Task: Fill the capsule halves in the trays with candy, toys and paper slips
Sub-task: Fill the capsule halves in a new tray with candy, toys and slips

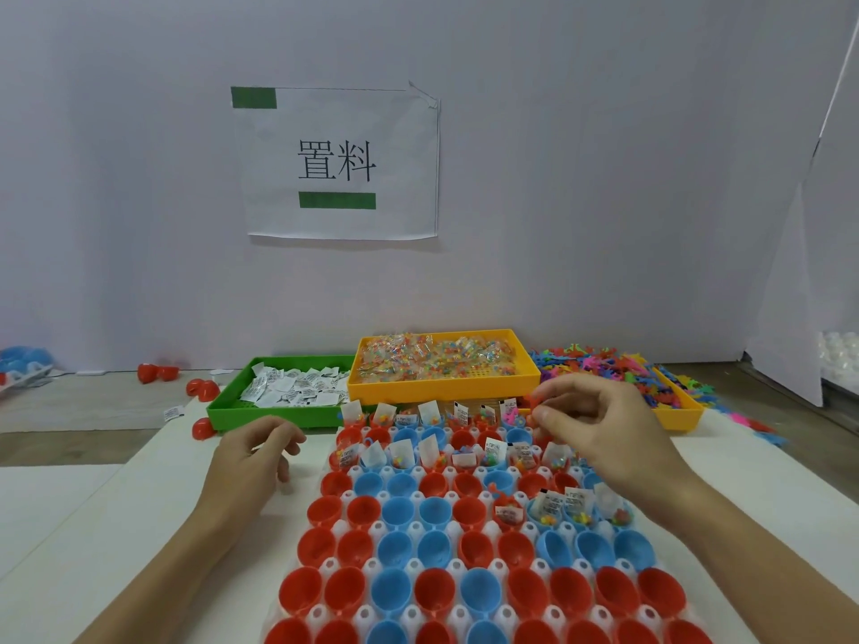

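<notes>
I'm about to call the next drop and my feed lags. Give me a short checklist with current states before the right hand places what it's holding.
1. Right hand pinches a small orange toy: ok.
2. Left hand free, fingers loosely curled, beside the capsule tray: ok.
3. Empty capsule halves available, such as the blue half: ok.
4. Far rows already hold slips and candy: ok.
5. Supplies stocked: green slip tray, orange candy tray: ok.
6. Target cup below the right hand: cannot tell.

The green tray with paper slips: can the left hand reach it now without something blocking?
Probably yes. The left hand hovers with loosely curled fingers, holding nothing, just in front of the green tray. Nothing lies between them, and the slips lie uncovered.
</notes>
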### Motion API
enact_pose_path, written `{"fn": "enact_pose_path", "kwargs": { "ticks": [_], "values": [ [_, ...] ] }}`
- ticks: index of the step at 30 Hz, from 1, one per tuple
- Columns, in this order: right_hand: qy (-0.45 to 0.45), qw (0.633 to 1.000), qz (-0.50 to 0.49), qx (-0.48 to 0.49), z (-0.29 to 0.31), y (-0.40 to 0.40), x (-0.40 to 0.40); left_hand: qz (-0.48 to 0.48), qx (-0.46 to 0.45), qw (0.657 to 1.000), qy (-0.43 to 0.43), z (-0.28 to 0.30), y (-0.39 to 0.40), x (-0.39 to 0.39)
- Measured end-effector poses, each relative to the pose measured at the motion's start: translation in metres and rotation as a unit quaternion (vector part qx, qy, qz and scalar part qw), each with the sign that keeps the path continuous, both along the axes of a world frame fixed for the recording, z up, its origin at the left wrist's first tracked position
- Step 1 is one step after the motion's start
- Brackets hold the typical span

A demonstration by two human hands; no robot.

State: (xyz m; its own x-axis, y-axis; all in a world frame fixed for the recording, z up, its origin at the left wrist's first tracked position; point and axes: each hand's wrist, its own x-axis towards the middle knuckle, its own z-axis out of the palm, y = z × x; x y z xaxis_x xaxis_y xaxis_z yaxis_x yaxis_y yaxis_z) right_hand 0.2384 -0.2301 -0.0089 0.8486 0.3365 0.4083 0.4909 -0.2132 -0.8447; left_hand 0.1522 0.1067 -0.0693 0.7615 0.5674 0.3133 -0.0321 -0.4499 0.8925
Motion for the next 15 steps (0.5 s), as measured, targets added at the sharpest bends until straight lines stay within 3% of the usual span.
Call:
{"fn": "enact_pose_path", "kwargs": {
  "ticks": [6,15],
  "values": [
    [0.042,0.998,0.036,-0.001,-0.001,0.004,-0.024,-0.003,0.056,0.997,-0.046,0.036,-0.030,-0.016],
    [0.049,0.995,0.088,-0.014,0.001,0.014,-0.040,-0.233,0.221,0.946,-0.041,0.086,-0.132,-0.038]
  ]
}}
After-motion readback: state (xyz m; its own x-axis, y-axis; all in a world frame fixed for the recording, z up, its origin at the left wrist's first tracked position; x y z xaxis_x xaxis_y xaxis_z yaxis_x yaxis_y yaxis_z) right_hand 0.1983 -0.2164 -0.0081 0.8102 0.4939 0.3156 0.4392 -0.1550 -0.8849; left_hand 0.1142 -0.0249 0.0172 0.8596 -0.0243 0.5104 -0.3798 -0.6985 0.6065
